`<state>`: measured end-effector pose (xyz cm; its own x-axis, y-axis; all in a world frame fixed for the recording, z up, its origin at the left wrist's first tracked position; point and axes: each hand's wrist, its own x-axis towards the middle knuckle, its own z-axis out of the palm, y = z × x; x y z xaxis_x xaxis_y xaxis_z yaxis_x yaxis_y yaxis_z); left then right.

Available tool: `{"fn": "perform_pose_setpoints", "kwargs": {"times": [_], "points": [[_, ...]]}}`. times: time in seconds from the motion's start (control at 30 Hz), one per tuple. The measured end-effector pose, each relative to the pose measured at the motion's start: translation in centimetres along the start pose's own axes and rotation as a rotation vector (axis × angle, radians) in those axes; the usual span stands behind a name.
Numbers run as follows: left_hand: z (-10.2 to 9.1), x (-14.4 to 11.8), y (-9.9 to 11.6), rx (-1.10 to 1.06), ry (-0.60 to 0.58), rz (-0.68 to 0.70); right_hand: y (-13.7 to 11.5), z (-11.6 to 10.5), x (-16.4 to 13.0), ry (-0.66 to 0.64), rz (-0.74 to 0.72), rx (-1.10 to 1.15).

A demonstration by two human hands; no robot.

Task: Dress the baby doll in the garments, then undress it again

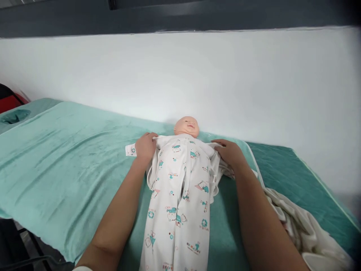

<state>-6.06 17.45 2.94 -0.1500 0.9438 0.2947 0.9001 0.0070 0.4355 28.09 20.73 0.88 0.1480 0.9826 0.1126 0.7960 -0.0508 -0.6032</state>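
1. The green bed cover has lots of open room on the left, and its far edge runs by the white wall.
2. On the right, its pale edge lies over a dark green sheet, with a crumpled cloth on the near right.
3. The doll lies in the middle, head by the wall, under the printed baby suit.
4. The left hand bends inward, fingers closed on the baby suit's left shoulder.
5. The right hand touches the right shoulder; I cannot tell if it pinches.
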Motion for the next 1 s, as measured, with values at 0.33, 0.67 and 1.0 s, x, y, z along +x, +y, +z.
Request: {"fn": "perform_pose_setpoints", "kwargs": {"times": [0.33, 0.67, 1.0], "points": [[-0.1, -0.4, 0.5, 0.001, -0.038, 0.031, -12.8, 0.4, -6.1, 0.067, -0.572, 0.094], [-0.3, -0.2, 0.3, 0.134, -0.104, -0.001, -22.7, 6.0, -3.0, -0.516, -0.583, -0.598], [-0.8, -0.2, -0.1, 0.085, -0.112, -0.056, -23.3, 5.2, -2.5, -0.626, -0.637, -0.674]]}}
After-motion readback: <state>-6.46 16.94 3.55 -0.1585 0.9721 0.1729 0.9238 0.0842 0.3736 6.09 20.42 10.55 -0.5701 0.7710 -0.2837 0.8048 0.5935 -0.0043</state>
